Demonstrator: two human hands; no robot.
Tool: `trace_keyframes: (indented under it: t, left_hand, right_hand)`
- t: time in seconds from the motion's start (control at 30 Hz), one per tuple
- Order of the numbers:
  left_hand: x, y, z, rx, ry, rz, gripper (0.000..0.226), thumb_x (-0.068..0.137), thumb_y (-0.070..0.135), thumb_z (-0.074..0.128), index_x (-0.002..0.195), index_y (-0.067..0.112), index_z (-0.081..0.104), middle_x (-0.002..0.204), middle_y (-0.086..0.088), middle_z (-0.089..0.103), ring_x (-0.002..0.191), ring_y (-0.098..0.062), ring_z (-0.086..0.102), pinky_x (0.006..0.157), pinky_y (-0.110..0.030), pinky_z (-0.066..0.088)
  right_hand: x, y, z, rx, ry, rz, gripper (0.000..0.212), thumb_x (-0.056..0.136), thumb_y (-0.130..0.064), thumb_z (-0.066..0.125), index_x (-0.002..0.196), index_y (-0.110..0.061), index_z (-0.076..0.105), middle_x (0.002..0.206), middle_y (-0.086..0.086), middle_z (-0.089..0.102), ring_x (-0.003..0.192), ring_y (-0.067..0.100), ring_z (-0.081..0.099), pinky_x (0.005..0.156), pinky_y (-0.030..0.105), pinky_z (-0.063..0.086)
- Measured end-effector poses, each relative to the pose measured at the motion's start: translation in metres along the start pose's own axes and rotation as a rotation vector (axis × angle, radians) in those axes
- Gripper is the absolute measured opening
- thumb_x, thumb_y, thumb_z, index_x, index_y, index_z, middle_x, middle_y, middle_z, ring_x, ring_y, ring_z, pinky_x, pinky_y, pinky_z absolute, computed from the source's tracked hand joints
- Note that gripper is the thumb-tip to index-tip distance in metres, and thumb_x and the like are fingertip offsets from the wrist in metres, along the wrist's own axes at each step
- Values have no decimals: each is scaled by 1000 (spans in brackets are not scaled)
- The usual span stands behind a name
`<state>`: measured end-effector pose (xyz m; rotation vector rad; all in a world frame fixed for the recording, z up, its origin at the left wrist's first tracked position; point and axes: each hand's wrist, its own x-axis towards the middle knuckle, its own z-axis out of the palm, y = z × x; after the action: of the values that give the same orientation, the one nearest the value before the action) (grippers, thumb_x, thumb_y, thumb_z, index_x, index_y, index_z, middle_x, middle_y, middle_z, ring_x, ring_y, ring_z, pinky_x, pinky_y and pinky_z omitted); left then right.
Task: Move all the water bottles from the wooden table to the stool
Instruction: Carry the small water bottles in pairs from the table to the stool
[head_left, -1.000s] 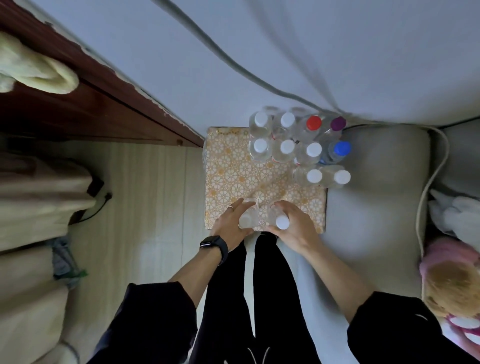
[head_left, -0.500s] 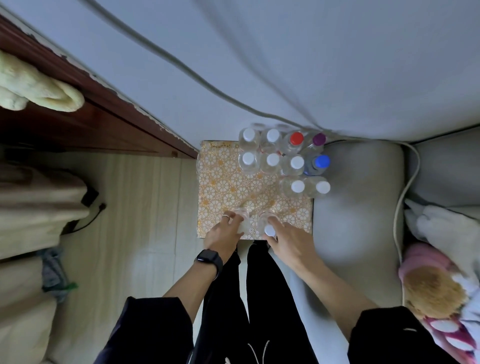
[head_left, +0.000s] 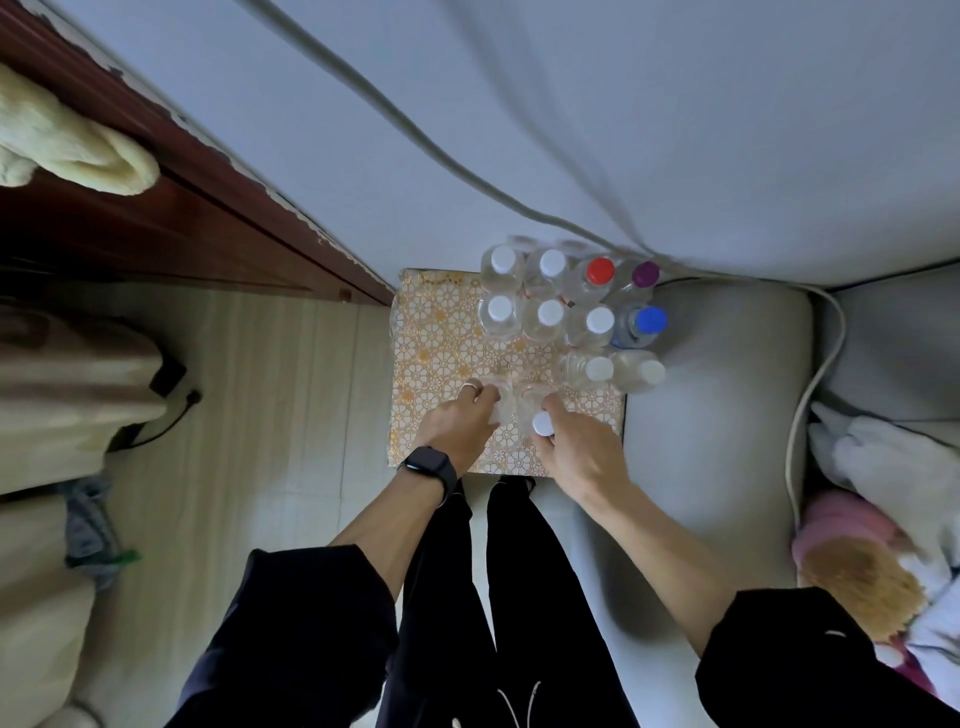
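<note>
A stool (head_left: 441, 358) with an orange flower-patterned top stands below me. Several clear water bottles stand packed at its far right, most with white caps (head_left: 550, 314), one red (head_left: 600, 271), one purple (head_left: 645, 274), one blue (head_left: 651, 319). My left hand (head_left: 460, 423), with a ring and a black watch, grips a clear bottle (head_left: 501, 408) whose cap is hidden. My right hand (head_left: 576, 449) grips a white-capped bottle (head_left: 543, 423) right beside it. Both held bottles are over the stool's near half.
A dark wooden table edge (head_left: 218, 208) runs along the upper left with a pale cloth (head_left: 78, 150) on it. A grey cushion (head_left: 717, 395) lies right of the stool, a cable (head_left: 810, 384) and soft toys (head_left: 862, 577) further right. My black-trousered legs are below.
Both hands have carried their bottles a little further onto the stool, towards the packed group. The camera view has shifted slightly.
</note>
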<state>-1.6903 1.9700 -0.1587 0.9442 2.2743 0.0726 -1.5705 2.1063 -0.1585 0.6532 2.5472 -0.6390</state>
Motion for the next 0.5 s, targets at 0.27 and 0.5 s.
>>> trace_keyframes:
  t: [0.27,0.5]
  left_hand:
    - [42,5,-20,-88,105,4,38,93,22,64,126,8,54,123,-12,55,81,-40,66,62,-42,47]
    - [56,4,-30,-43,67,26,36,96,23,61,128,11,50,126,-9,52,82,-38,65,60,-38,44]
  right_hand:
    - [47,-1,-26,24,60,33,32,98,-31,55,124,-18,42,88,9,69,77,34,67,58,40,51]
    - [58,-4,-30,-38,41,31,34,99,-29,52,128,-15,43,91,14,67,81,39,66,57,37,39]
